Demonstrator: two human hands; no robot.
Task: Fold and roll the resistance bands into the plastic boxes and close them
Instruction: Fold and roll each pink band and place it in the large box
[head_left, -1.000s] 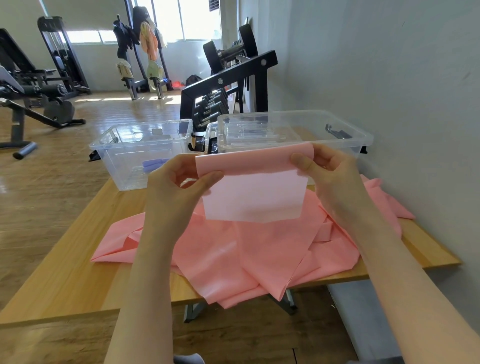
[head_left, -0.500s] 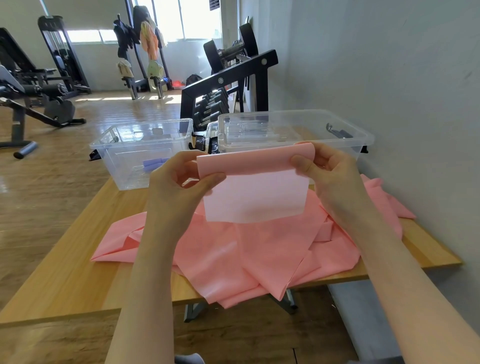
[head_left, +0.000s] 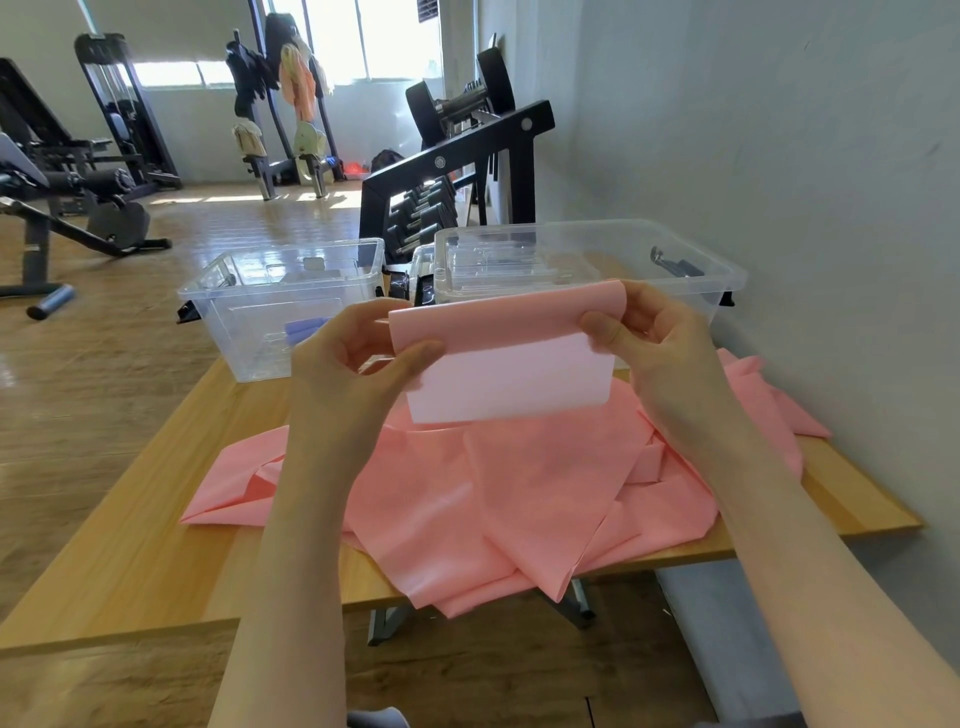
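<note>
We hold the folded end of the thin pink resistance band (head_left: 506, 358) up off the table, our left hand (head_left: 358, 364) pinching its left edge between thumb and fingers and our right hand (head_left: 654, 338) pinching the right edge the same way, so both grips are clamped on the band. Against the frames of a second and half a second back, very little has changed: the folded strip sits at the same height in front of the two boxes, and our thumbs are in almost the same spots on the fold. We judge that the folding has paused, or is creeping, with the first fold made and the roll not yet started. The rest of the band lies crumpled on the wooden table (head_left: 156, 545), its near edge drooping over the table's front. Beyond it, the clear plastic box on the left (head_left: 280, 312) stands open with something blue inside, and the clear plastic box on the right (head_left: 587, 260) has its lid resting on top.
</note>
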